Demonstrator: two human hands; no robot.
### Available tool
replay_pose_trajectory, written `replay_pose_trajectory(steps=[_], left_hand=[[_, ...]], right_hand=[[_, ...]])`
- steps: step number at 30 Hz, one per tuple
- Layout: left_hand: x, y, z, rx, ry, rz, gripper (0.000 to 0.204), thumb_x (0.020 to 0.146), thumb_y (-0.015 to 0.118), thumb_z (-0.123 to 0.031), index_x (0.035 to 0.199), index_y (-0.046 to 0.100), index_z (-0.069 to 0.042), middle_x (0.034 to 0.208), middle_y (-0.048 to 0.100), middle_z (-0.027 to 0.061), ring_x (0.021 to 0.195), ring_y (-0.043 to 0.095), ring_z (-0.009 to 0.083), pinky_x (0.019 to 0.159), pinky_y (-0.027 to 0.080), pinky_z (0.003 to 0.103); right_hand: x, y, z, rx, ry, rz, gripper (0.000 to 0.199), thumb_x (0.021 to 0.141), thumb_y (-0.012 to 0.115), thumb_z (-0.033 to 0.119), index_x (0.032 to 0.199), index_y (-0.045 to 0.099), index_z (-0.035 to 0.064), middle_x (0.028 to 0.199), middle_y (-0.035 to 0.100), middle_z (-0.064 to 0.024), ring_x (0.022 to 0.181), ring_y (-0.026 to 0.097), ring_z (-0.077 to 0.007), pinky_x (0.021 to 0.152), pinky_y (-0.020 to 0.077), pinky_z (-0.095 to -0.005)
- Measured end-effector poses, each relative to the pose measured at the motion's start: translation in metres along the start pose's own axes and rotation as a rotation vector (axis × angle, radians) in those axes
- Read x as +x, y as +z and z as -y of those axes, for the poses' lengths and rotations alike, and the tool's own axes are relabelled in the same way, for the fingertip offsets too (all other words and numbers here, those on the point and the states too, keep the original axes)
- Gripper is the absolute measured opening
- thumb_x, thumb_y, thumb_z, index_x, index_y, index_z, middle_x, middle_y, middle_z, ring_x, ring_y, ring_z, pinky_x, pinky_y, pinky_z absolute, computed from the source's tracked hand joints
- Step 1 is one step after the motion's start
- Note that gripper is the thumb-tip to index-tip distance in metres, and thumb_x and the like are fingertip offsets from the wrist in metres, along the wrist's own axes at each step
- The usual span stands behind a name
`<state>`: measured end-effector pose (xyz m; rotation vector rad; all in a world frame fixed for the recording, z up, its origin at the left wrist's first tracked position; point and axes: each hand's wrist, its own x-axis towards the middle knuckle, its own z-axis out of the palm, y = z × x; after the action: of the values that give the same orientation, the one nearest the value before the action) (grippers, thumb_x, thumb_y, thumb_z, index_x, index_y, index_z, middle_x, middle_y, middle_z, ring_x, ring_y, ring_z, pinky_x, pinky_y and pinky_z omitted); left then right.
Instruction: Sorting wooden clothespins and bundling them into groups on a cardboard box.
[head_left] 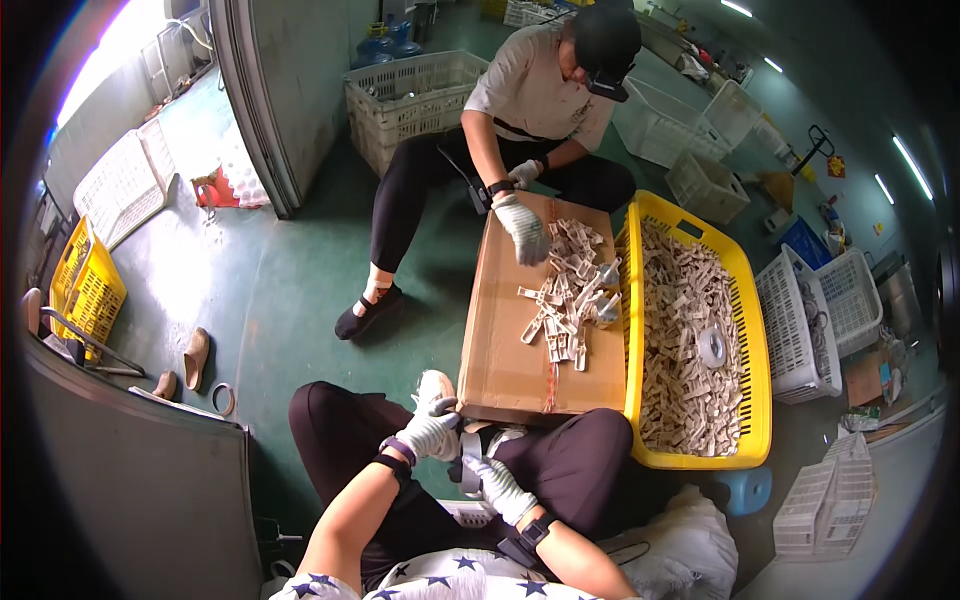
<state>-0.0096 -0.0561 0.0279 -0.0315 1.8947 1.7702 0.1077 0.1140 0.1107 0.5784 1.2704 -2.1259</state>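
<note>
My left hand (pixel 430 432), in a white glove with a dark wrist strap, is closed over the top of a small grey object (pixel 468 458) in my lap, right at the near edge of a flat cardboard box (pixel 505 350). From below, my gloved right hand (pixel 503 490) grips the same grey object. What kind of object it is I cannot tell. A pile of small beige parts (pixel 565 295) lies on the far half of the box. A person sitting opposite reaches a gloved hand (pixel 523 228) into that pile.
A yellow crate (pixel 634 330) full of the same beige parts, with a roll of tape (pixel 711 347) on top, stands to the right of the box. White baskets (pixel 815 330) stand further right and behind the other person. Sandals (pixel 196 358) lie on the green floor at left.
</note>
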Motion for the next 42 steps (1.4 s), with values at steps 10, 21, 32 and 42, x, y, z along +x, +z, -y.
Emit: replay_pose_trajectory(steps=[10, 21, 32, 42], left_hand=[[-0.013, 0.018, -0.040, 0.099, 0.046, -0.083, 0.044, 0.088, 0.062, -0.010, 0.130, 0.052, -0.005, 0.101, 0.064, 0.0073, 0.095, 0.060, 0.0148, 0.082, 0.048, 0.027], [-0.003, 0.016, -0.037, 0.039, -0.083, 0.051, 0.043, 0.086, 0.063, -0.019, 0.124, 0.057, 0.001, 0.101, 0.065, 0.0094, 0.096, 0.059, 0.0185, 0.084, 0.048, 0.029], [-0.011, 0.022, -0.045, -0.113, -0.196, 0.038, 0.031, 0.087, 0.065, -0.013, 0.116, 0.062, -0.002, 0.095, 0.064, 0.0026, 0.088, 0.058, 0.0136, 0.080, 0.047, 0.027], [0.014, -0.011, 0.014, -1.072, -0.409, 0.602, 0.020, 0.085, 0.057, 0.006, 0.099, 0.063, -0.006, 0.089, 0.063, 0.0034, 0.084, 0.059, 0.0103, 0.077, 0.048, 0.022]], right_hand=[[0.012, -0.014, -0.004, -0.053, 0.100, -0.034, 0.032, 0.094, 0.057, 0.040, 0.112, 0.065, 0.0151, 0.097, 0.067, 0.0040, 0.081, 0.059, -0.0087, 0.070, 0.0484, -0.0279], [0.039, -0.027, -0.014, 0.109, 0.025, -0.039, 0.020, 0.093, 0.061, 0.029, 0.103, 0.065, 0.0127, 0.089, 0.065, 0.0044, 0.074, 0.058, -0.0082, 0.062, 0.0456, -0.0229], [0.034, -0.019, -0.008, 0.076, -0.051, -0.064, 0.023, 0.093, 0.062, 0.026, 0.105, 0.068, 0.0076, 0.091, 0.065, 0.0056, 0.078, 0.054, -0.0065, 0.071, 0.0439, -0.0230], [0.048, -0.025, -0.019, -0.130, -0.174, 0.012, 0.036, 0.095, 0.056, 0.036, 0.117, 0.063, 0.0082, 0.105, 0.064, 0.0009, 0.093, 0.054, -0.0084, 0.084, 0.0417, -0.0248]])
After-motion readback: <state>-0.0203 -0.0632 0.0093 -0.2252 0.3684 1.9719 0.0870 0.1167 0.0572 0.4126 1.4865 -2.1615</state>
